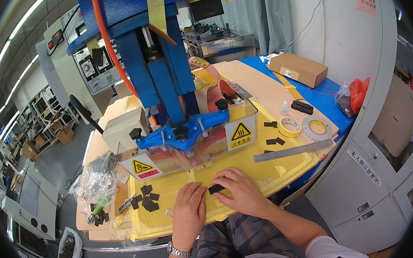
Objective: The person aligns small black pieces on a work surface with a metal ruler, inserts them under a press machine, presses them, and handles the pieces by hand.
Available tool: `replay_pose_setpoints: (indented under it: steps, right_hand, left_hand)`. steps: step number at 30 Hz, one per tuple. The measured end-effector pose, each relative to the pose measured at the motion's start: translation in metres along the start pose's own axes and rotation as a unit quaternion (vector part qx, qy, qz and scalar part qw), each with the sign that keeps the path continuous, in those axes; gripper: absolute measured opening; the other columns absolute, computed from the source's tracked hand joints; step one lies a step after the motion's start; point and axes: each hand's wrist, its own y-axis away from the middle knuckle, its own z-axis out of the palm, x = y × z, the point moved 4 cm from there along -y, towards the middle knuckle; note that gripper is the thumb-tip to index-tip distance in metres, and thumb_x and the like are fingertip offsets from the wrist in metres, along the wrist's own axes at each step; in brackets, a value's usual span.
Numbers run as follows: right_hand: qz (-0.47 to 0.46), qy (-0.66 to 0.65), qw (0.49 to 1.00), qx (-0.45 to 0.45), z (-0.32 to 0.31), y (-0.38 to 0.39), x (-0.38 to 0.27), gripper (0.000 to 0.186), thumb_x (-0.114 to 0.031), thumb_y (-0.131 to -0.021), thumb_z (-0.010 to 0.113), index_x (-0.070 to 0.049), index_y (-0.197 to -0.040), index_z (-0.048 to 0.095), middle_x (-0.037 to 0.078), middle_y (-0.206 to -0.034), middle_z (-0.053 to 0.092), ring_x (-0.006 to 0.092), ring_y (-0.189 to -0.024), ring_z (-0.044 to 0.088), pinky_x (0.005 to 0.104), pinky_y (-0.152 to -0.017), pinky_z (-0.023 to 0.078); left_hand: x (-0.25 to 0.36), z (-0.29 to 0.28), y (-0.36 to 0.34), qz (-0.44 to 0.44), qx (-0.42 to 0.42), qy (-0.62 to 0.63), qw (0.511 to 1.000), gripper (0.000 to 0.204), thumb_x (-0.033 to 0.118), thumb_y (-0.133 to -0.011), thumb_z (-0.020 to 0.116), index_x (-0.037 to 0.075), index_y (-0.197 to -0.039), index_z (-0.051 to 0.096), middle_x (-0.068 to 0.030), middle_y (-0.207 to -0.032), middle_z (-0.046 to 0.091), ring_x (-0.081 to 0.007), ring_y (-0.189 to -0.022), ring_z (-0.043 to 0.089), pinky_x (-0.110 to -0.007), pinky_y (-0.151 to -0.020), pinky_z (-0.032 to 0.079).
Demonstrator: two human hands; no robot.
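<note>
A small black rectangular piece (216,189) is pinched between the thumb and fingers of my right hand (240,190), low over the yellow work surface (162,219). Close by on the left, my left hand (189,210) has its fingers bent and pressed together; whatever lies under them is hidden. A small pale metal clip-like bit (169,212) rests beside my left hand. Several loose black pieces (149,201) lie in a cluster farther left. Just beyond my hands stands a blue press (180,136) with a clear guard (196,154) across its front.
Right of the press are a metal ruler (293,150), a yellow tape roll (290,127), a grey tape roll (317,128) and more black pieces (275,142). A utility knife (126,204), green-handled tool (99,208) and plastic bag (98,176) lie left. A cardboard box (299,69) sits far right.
</note>
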Motion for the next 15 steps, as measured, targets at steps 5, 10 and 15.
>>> replay_pose_setpoints:
  steps: [5, 10, 15]
  right_hand:
    - [-0.001, -0.002, 1.000, 0.002, 0.001, 0.000, 0.001, 0.034, -0.022, -0.099, 0.084, -0.005, -0.127, 0.075, 0.012, -0.133, 0.068, 0.0357, -0.135, 0.062, 0.0505, -0.116, 0.050]
    - [0.022, -0.083, 0.995, 0.046, -0.001, -0.002, 0.008, 0.033, -0.019, -0.101, 0.083, -0.006, -0.131, 0.077, 0.013, -0.130, 0.070, 0.0339, -0.128, 0.067, 0.0468, -0.109, 0.055]
    - [0.155, -0.330, 0.931, -0.022, -0.003, -0.027, 0.040, 0.036, -0.018, -0.110, 0.077, 0.000, -0.141, 0.073, 0.010, -0.121, 0.075, 0.0201, -0.107, 0.075, 0.0361, -0.091, 0.063]
  left_hand:
    - [0.000, 0.000, 0.000, -0.003, -0.003, -0.001, 1.000, 0.026, -0.003, -0.098, 0.074, -0.002, -0.124, 0.078, -0.0200, -0.133, 0.077, -0.0436, -0.131, 0.070, -0.051, -0.110, 0.058]
    - [0.001, -0.002, 0.002, 0.003, 0.006, 0.001, 1.000, 0.026, -0.003, -0.098, 0.074, -0.002, -0.123, 0.078, -0.0194, -0.133, 0.077, -0.0429, -0.131, 0.070, -0.051, -0.110, 0.058]
    - [-0.001, -0.002, 0.004, 0.013, 0.019, 0.006, 1.000, 0.025, -0.002, -0.098, 0.074, -0.002, -0.122, 0.078, -0.0193, -0.131, 0.076, -0.0423, -0.130, 0.069, -0.051, -0.110, 0.057]
